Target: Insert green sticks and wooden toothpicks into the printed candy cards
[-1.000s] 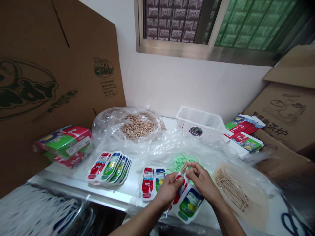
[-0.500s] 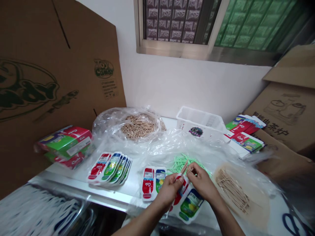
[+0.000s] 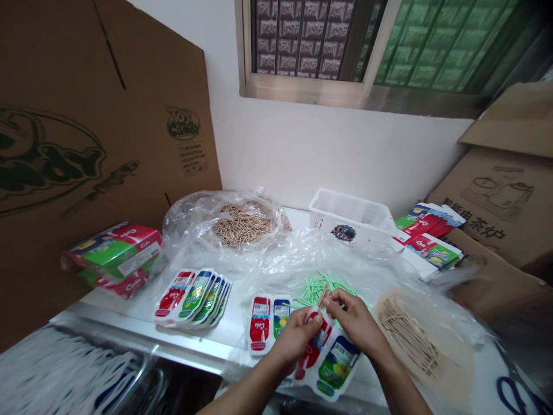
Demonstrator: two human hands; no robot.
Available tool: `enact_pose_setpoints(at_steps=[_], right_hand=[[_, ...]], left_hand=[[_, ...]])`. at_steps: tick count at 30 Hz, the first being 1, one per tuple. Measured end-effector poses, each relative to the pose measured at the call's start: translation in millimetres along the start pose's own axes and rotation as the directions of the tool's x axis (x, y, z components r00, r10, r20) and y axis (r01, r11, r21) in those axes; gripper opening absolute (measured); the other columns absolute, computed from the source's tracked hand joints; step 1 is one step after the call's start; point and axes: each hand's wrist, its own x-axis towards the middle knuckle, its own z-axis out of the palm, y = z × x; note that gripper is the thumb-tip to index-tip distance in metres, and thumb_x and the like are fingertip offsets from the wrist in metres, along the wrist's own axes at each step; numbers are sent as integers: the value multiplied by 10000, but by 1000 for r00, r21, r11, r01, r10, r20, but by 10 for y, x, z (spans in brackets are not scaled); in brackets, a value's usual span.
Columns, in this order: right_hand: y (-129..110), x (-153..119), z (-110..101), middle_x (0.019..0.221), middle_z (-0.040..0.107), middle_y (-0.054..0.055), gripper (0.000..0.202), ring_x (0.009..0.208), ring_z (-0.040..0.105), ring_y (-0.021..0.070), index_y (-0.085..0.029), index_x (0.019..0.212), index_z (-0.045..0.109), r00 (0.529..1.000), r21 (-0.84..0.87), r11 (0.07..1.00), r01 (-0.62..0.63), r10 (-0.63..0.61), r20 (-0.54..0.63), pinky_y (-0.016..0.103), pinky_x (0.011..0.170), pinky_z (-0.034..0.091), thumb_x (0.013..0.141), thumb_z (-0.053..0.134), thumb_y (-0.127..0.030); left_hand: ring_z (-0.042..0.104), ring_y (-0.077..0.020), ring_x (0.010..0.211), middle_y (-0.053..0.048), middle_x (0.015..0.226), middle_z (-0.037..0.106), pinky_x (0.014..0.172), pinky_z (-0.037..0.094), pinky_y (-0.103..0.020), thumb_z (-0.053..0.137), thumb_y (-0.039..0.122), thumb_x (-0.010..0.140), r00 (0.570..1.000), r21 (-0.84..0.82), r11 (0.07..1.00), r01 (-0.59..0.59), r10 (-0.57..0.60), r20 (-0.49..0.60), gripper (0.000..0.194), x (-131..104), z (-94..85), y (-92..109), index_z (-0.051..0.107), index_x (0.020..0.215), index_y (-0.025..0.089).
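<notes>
My left hand (image 3: 298, 334) is closed, its thumb pressed on a two-part bottle-shaped packet (image 3: 339, 366), red Cola on one side and green-blue lemon on the other. Thin brown sticks (image 3: 323, 294) poke up between my hands at the packet's top edge. With fingers pinched, my right hand (image 3: 352, 314) is at that edge and seems to grip a brown stick; its fingertips are partly hidden. A similar packet (image 3: 260, 325) lies flat to the left, partly behind my left hand. Just beyond my hands is a pile of light green sticks (image 3: 319, 288).
Overlapping packets (image 3: 190, 297) and wrapped boxes (image 3: 129, 248) sit at left. A clear bag of brown sticks (image 3: 242, 225) and a white basket (image 3: 352, 213) stand at the back. More brown sticks (image 3: 408, 334) lie at right, with flat printed cartons (image 3: 432, 236) behind. Large cardboard boxes flank the table.
The held packet has tilted and shifted slightly, so more of its red side shows. My right hand has moved a little left and down, staying close to my left hand.
</notes>
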Motion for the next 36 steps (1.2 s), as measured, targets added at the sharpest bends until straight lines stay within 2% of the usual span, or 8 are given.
enact_pose_setpoints(at_steps=[3, 9, 15, 20, 27, 30, 33, 36], right_hand=[[-11, -5, 6, 657, 557, -26, 233, 633, 511, 140, -188, 699, 550, 1000, -30, 999, 21, -22, -19, 237, 611, 386, 795, 522, -399], [-5, -37, 11, 626, 500, -41, 152, 607, 480, 130, -201, 693, 508, 1000, -23, 1000, -8, 7, -21, 228, 580, 379, 792, 497, -317], [-16, -27, 10, 726, 579, -8, 232, 665, 529, 152, -188, 893, 574, 1000, 79, 997, 7, -7, -10, 252, 636, 415, 811, 502, -393], [-48, 12, 6, 688, 562, -16, 191, 638, 508, 138, -181, 770, 582, 999, 58, 997, 41, -41, -1, 239, 611, 402, 808, 495, -346], [-54, -17, -1, 615, 504, -40, 114, 614, 490, 132, -203, 683, 492, 1000, -87, 996, 24, -25, -14, 230, 589, 382, 781, 463, -251], [-44, -27, 12, 640, 524, -40, 75, 614, 504, 135, -209, 786, 514, 1000, -15, 1000, 3, -3, 8, 232, 588, 396, 796, 470, -269], [-52, -17, 33, 744, 576, -16, 191, 655, 528, 138, -209, 950, 534, 999, 113, 993, 23, -28, 39, 235, 606, 418, 832, 475, -348], [-70, 0, 45, 739, 582, 1, 239, 663, 525, 136, -186, 815, 577, 995, 123, 989, 78, -84, 50, 229, 615, 415, 846, 478, -402]], left_hand=[[482, -93, 520, -16, 623, 574, 548, 391, -214, 687, 478, 678, 1000, 45, 999, -18, 18, -4, 381, -1, -14, 9, 589, 741, 115], [482, -102, 521, 4, 583, 527, 562, 397, -228, 678, 474, 686, 999, -82, 997, -14, 11, -32, 368, 4, 8, 15, 572, 739, 125], [455, -86, 505, -1, 590, 537, 536, 365, -209, 700, 450, 670, 1000, -110, 994, -13, 12, -10, 360, 6, 19, 24, 575, 737, 119], [431, -72, 490, 2, 578, 524, 524, 347, -201, 684, 437, 696, 1000, -91, 996, -9, 10, 6, 346, -10, -2, 27, 570, 701, 110], [491, -105, 539, 2, 598, 529, 583, 399, -236, 671, 445, 709, 1000, -110, 994, -8, 7, -4, 344, -18, -47, 18, 582, 759, 116], [476, -94, 523, -8, 606, 542, 571, 391, -228, 667, 442, 716, 1000, -112, 994, -7, 10, 22, 345, -20, -53, 27, 583, 747, 109], [478, -91, 526, -20, 624, 555, 576, 387, -223, 668, 440, 717, 998, -125, 992, 3, 5, 65, 350, -29, -41, 36, 585, 751, 101], [495, -99, 541, -16, 620, 547, 588, 393, -226, 663, 433, 725, 997, -136, 991, 3, 7, 77, 337, -40, -33, 33, 579, 747, 108]])
